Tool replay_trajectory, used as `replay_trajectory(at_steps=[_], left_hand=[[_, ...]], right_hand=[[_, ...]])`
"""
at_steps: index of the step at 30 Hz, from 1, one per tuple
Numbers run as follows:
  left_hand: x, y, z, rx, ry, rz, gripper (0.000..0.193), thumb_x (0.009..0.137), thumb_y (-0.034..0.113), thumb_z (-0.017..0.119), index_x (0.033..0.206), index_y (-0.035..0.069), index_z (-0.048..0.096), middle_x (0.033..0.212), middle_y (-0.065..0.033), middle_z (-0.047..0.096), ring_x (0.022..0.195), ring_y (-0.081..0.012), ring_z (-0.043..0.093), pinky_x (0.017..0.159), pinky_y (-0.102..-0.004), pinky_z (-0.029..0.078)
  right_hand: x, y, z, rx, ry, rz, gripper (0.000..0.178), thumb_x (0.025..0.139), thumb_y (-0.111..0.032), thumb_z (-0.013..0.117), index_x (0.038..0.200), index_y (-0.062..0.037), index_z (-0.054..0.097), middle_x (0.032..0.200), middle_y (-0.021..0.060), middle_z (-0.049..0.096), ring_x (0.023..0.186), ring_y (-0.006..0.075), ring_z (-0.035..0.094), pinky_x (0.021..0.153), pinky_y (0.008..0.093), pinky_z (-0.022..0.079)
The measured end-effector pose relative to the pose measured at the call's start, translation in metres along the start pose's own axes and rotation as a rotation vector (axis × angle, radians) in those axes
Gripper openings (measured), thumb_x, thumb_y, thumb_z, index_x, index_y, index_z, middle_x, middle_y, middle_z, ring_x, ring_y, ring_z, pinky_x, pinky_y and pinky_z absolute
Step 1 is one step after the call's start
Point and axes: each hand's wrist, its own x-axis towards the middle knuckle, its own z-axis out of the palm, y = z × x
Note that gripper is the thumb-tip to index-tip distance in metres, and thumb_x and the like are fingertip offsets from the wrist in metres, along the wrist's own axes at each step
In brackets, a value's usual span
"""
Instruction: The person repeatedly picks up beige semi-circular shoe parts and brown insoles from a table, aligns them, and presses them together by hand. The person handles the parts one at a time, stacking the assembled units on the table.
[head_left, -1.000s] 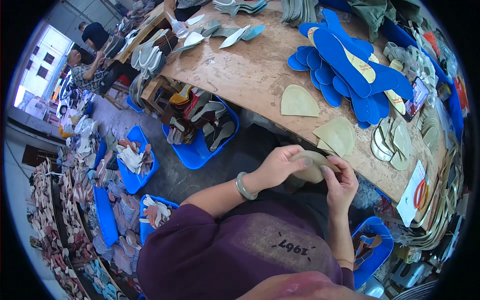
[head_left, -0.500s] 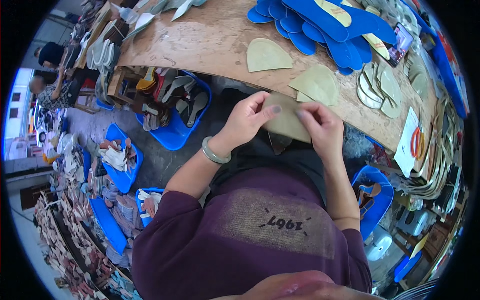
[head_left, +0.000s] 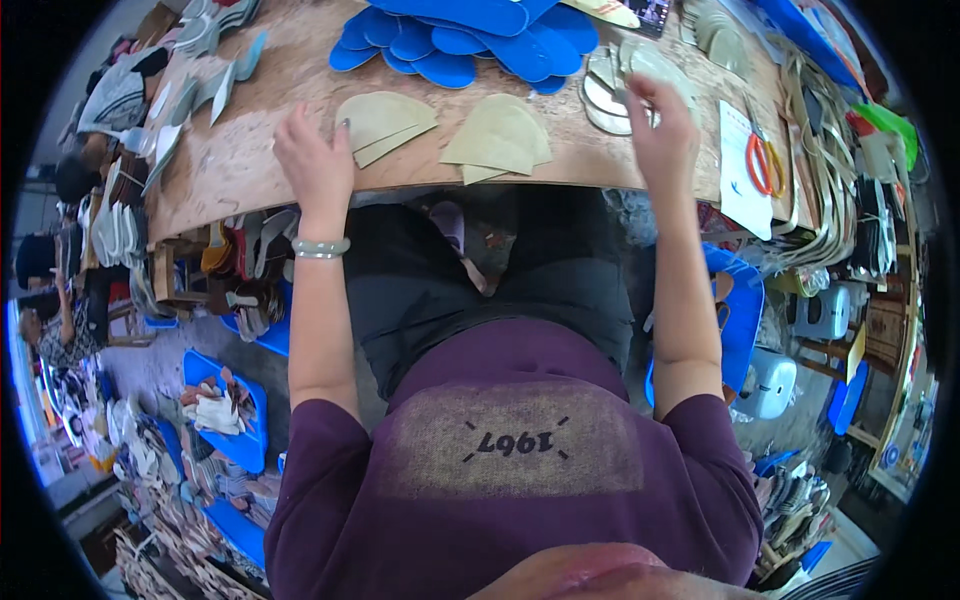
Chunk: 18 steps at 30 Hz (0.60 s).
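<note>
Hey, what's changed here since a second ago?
The previously held beige half-oval sheet was let go, apparently onto the left beige pile. The left hand moved forward and left, to that pile; the right hand moved forward, to the pale, rounded, thin pieces. The blue foot-shaped insoles and orange-handled scissors stayed put.

This is a workshop, apparently for shoe parts, as shown by the worn wooden bench [head_left: 240,165] spread with blue insoles [head_left: 445,68], beige pieces [head_left: 500,135] and scissors [head_left: 758,138], the long pale strips [head_left: 828,195] by its right end, and the loaded blue bin [head_left: 254,445] and heaped sole-shaped parts [head_left: 165,568] at lower left.
</note>
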Motion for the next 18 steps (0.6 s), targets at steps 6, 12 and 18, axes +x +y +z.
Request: replay_trajectory(at_steps=[6,12,18], left_hand=[[-0.022,0.067,-0.034,-0.626,-0.184,-0.042,0.024,0.084,0.006,0.063,0.108,0.002,0.06,0.106,-0.0131,0.059,0.1,-0.0285,0.058,0.087,-0.0368,0.047],[-0.053,0.125,-0.056,-1.181,-0.67,-0.305,0.02,0.098,0.013,0.056,0.11,-0.001,0.064,0.104,-0.0054,0.067,0.097,-0.0102,0.061,0.085,-0.0241,0.046],[-0.046,0.157,-0.06,-1.571,-0.913,-0.481,0.031,0.099,0.022,0.055,0.115,-0.003,0.063,0.107,-0.0091,0.067,0.101,-0.0128,0.061,0.092,-0.0254,0.047]], right_hand=[[0.028,0.07,-0.008,-0.412,-0.456,0.304,0.025,0.084,-0.021,0.066,0.106,-0.0096,0.068,0.109,0.0108,0.067,0.105,0.0309,0.061,0.086,0.0421,0.049],[0.017,0.066,0.0,-0.375,-0.102,-0.12,0.018,0.086,-0.024,0.062,0.095,-0.0118,0.072,0.092,0.0091,0.071,0.089,0.0294,0.066,0.08,0.0415,0.052],[0.015,0.078,-0.003,-0.176,-0.182,0.315,0.017,0.086,-0.021,0.062,0.097,-0.0125,0.072,0.097,0.009,0.07,0.088,0.0286,0.066,0.08,0.0382,0.052]])
